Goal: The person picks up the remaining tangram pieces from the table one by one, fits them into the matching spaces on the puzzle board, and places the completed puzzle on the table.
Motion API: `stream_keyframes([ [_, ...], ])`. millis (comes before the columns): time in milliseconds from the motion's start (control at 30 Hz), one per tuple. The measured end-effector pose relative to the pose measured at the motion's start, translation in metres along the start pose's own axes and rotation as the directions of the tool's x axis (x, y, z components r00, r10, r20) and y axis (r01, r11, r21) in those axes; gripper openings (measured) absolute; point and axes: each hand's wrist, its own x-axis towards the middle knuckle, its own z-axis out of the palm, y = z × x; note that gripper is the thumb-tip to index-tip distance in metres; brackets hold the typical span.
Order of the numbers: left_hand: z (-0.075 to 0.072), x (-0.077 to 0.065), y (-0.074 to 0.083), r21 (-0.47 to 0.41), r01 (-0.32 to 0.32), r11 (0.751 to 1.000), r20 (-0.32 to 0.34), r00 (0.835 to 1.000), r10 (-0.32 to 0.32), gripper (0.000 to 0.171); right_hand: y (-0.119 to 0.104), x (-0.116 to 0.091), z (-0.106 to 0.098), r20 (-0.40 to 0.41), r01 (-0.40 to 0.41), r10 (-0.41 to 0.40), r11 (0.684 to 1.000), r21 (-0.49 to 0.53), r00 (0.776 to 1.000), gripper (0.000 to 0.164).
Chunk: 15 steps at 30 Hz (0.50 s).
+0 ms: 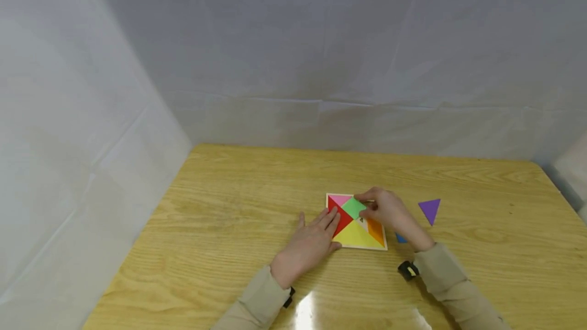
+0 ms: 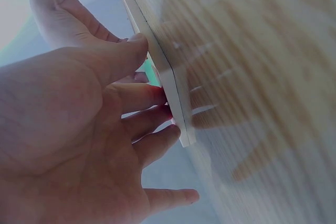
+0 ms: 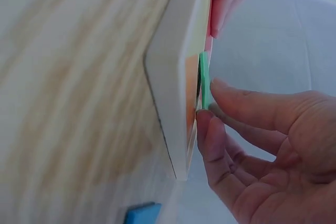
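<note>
A square wooden tangram tray (image 1: 367, 248) lies on the table, with red (image 1: 341, 220), yellow (image 1: 359, 236), pink (image 1: 339, 199) and orange (image 1: 376, 231) pieces in it. My left hand (image 1: 311, 243) rests with extended fingers over the red triangle and the tray's left side, its thumb at the near edge. At the tray's upper right, my right hand (image 1: 382, 210) pinches a green square piece (image 1: 354, 208) between thumb and fingers. The right wrist view shows this green piece (image 3: 205, 80) tilted close over the tray, with a dark gap under it.
A purple triangle (image 1: 430, 211) lies on the wooden table (image 1: 229, 208) to the right of the tray. A blue piece (image 1: 401, 238) is partly hidden under the right wrist. Pale sheeting (image 1: 293, 65) stands behind the table and along its left.
</note>
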Motion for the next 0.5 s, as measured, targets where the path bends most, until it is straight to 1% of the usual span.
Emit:
stream_keyframes([
  [233, 0.0012, 0.0008, -0.0007, 0.004, 0.003, 1.000, 0.008, 1.000, -0.003, 0.063, 0.0000, -0.0008, -0.0009, -0.025, 0.017, -0.018, 0.997, -0.074, 1.000, 0.037],
  [400, 0.0017, 0.0010, -0.0004, 0.016, 0.000, 1.000, -0.001, 1.000, 0.000, 0.063, -0.0018, 0.0012, 0.0002, -0.016, 0.038, -0.040, 0.989, -0.141, 0.999, 0.032],
  [500, 0.0016, 0.0015, 0.0002, 0.025, -0.001, 1.000, 0.000, 1.000, 0.001, 0.063, -0.0033, 0.0025, 0.0010, -0.012, 0.028, -0.031, 0.987, -0.160, 0.999, 0.032],
])
